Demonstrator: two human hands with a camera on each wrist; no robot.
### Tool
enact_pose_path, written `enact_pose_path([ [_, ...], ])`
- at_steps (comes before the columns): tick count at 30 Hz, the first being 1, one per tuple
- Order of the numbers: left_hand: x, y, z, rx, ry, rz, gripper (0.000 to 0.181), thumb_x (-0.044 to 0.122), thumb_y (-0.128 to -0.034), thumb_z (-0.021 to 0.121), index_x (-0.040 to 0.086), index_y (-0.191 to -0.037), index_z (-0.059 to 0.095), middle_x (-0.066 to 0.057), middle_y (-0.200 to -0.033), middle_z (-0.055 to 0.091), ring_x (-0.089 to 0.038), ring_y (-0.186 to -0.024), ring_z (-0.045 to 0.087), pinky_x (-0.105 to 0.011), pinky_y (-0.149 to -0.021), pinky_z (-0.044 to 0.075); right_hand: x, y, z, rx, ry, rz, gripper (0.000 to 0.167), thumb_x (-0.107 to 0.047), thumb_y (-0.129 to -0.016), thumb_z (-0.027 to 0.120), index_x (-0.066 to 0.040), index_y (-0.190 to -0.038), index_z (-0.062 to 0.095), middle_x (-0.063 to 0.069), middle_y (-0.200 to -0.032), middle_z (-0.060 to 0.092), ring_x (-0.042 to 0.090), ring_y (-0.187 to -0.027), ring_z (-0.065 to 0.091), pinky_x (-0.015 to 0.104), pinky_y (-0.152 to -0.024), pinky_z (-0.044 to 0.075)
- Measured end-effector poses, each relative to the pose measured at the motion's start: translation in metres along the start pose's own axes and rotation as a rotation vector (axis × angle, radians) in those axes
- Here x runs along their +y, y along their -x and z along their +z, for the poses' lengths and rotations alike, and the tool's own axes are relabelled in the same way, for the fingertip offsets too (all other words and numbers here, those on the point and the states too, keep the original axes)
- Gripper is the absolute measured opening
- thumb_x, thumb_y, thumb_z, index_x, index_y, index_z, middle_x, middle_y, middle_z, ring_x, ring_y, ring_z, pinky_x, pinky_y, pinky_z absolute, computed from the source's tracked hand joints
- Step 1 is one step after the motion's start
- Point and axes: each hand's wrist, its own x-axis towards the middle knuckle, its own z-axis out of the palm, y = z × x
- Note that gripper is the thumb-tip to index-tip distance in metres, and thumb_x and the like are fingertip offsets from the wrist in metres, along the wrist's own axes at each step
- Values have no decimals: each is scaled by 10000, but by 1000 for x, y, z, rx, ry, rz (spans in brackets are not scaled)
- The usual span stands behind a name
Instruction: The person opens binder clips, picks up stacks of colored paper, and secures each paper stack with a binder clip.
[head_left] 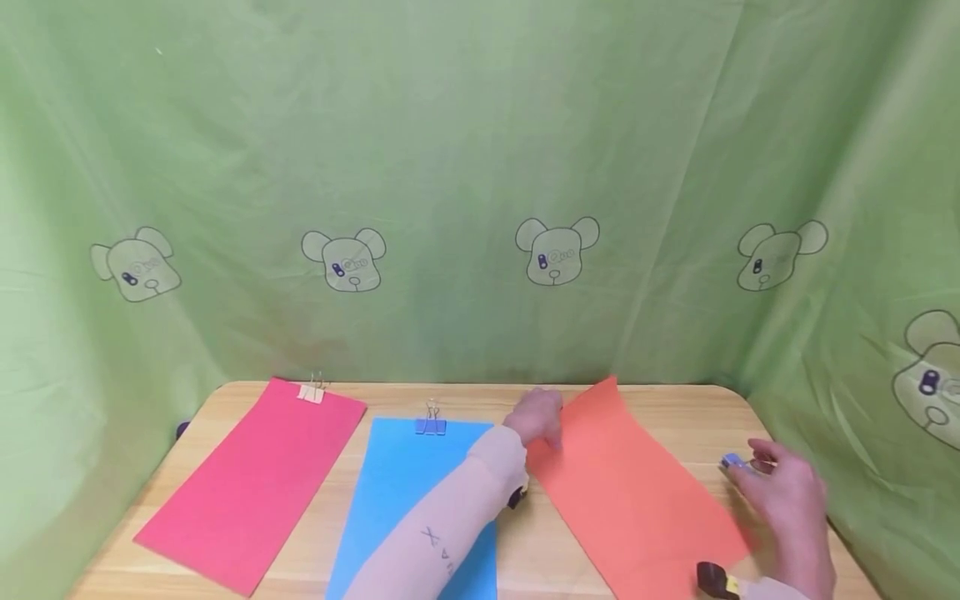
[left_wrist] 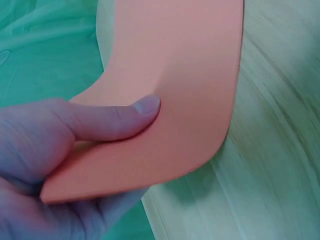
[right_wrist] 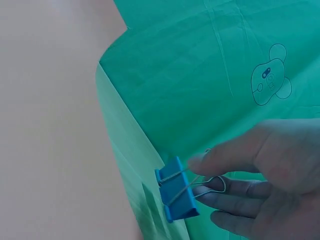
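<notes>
My left hand (head_left: 538, 414) grips the far left edge of an orange sheet (head_left: 637, 483). In the left wrist view the thumb lies on top of the orange sheet (left_wrist: 175, 75) and the other fingers are beneath it, with that end bent upward. On the right side of the table, my right hand (head_left: 791, 492) pinches a blue binder clip (head_left: 733, 460) by its wire handles. The right wrist view shows the blue binder clip (right_wrist: 177, 192) between thumb and fingers, apart from the sheet.
A pink sheet (head_left: 255, 483) with a pale binder clip (head_left: 311, 393) lies at the left. In the middle is a blue sheet (head_left: 420, 475) bearing a blue-purple binder clip (head_left: 431, 427), partly under my left forearm. A green curtain (head_left: 465, 167) surrounds the wooden table (head_left: 540, 550).
</notes>
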Motion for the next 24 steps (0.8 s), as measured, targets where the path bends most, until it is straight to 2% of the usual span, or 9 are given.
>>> enact_pose_path([
  [4, -7, 8, -4, -78, 142, 32, 242, -27, -804, 737, 84, -997, 641, -15, -884, 585, -153, -762, 510, -255, -620, 463, 0, -1, 0, -22, 32, -20, 663, -204, -920, 741, 155, -1403, 462, 355, -1245, 620, 535, -1142, 576, 629, -936, 422],
  [8, -18, 16, -11, -122, 281, 80, 295, -23, -872, 621, 45, -1158, 641, -55, -1035, 630, -172, -874, 533, -286, -748, 468, -1, -3, -2, -73, 60, -14, 693, -159, -900, 723, 176, -1423, 416, 357, -1261, 606, 539, -1142, 560, 648, -943, 419],
  [12, -34, 21, -14, -127, 459, 114, 386, -8, -922, 536, 6, -1304, 586, -121, -1190, 644, -192, -942, 535, -301, -812, 444, 1, -4, -3, -102, 62, 1, 701, -132, -871, 725, 166, -1424, 414, 358, -1282, 593, 547, -1150, 551, 655, -944, 422],
  [15, -45, 23, -14, -98, 564, 121, 528, 1, -897, 528, 30, -1424, 525, -108, -1254, 635, -192, -971, 528, -295, -822, 424, 3, -3, -4, -105, 56, -4, 697, -129, -863, 735, 171, -1409, 422, 362, -1264, 599, 545, -1132, 559, 648, -923, 435],
  [18, -54, 22, -11, -77, 654, 137, 567, 27, -865, 557, 39, -1432, 544, -89, -1196, 644, -199, -970, 534, -304, -832, 418, 5, -3, -4, -96, 64, -30, 672, -132, -872, 732, 185, -1386, 437, 365, -1224, 616, 544, -1103, 575, 634, -886, 456],
  [22, -60, 23, -7, -64, 694, 142, 407, 139, -956, 586, 16, -1341, 626, -66, -1033, 616, -184, -935, 536, -323, -843, 436, 6, -4, -3, -82, 82, -63, 651, -152, -885, 729, 184, -1370, 454, 356, -1211, 629, 547, -1102, 575, 623, -879, 450],
  [24, -62, 23, -5, -46, 696, 134, 341, 183, -1006, 573, -7, -1277, 659, -43, -910, 567, -159, -854, 516, -304, -795, 432, 5, -5, -2, -86, 83, -66, 664, -166, -884, 738, 177, -1376, 453, 353, -1231, 623, 554, -1119, 566, 629, -895, 434],
])
